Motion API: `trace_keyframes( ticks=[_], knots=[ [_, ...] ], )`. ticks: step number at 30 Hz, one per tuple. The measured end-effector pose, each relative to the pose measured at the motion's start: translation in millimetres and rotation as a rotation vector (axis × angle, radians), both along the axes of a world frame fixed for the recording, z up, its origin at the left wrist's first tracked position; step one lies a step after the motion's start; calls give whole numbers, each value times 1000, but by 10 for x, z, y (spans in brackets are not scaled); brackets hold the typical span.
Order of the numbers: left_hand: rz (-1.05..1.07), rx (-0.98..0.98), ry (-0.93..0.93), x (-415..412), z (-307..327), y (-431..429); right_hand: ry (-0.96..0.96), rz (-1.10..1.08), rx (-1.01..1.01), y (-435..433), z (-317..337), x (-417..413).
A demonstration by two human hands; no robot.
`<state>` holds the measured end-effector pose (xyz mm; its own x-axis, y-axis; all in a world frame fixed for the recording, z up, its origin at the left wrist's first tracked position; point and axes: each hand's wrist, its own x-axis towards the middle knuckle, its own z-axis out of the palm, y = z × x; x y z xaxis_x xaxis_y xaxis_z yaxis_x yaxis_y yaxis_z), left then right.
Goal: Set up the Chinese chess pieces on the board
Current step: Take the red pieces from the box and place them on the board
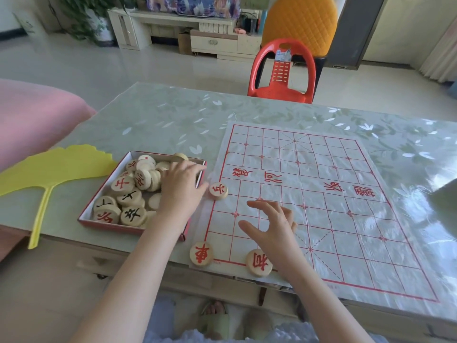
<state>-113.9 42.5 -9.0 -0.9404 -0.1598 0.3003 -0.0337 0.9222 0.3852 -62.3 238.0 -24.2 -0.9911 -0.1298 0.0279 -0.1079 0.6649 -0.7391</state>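
Note:
A thin plastic chess board [321, 194] with red lines lies on the table. Three round wooden pieces with red characters sit along its left side: one [218, 190] at the left edge, one [201, 253] at the near left corner, one [258, 262] on the near edge. A shallow red-edged box [99, 194] left of the board holds several more pieces [131, 194], red and black. My left hand [181, 186] reaches into the box's right part, its fingertips hidden among the pieces. Just above the board hovers my right hand [272, 226], its fingers spread and nothing in it.
A yellow leaf-shaped fan [49, 169] lies left of the box. A red plastic chair [282, 70] stands beyond the table's far edge. A pink cushion [32, 115] is at the left. The table's near edge runs just under the board.

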Motion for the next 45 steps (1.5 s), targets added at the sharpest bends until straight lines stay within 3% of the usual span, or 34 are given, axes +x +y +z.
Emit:
trace_keyframes(
  ticks=[3, 8, 12, 20, 25, 30, 35, 39, 42, 45],
  knots=[
    [154, 165, 81, 284, 97, -372, -12, 27, -9, -96, 41, 16],
    [347, 335, -21, 782, 64, -874, -49, 97, -27, -344, 93, 96],
    [373, 433, -65, 913, 67, -1012, -34, 159, -62, -634, 116, 155],
    [243, 391, -105, 843, -25, -954, -67, 202, -102, -1149, 174, 105],
    [360, 331, -46, 833, -39, -1174, -59, 254, -76, -1420, 161, 19],
    [381, 450, -152, 906, -66, -1287, 22, 261, -41, -1636, 94, -150],
    [405, 526, -66, 824, -57, -1311, 83, 239, -94, -1831, 89, -349],
    [393, 673, 63, 794, -23, -1336, 207, 246, -24, -2052, -11, -546],
    [332, 942, 31, 794, -27, -1378, 283, 364, 179, -2145, -86, -670],
    [323, 1010, -9, 796, -30, -1431, 386, 415, 291, -2162, -141, -726]
  ],
)
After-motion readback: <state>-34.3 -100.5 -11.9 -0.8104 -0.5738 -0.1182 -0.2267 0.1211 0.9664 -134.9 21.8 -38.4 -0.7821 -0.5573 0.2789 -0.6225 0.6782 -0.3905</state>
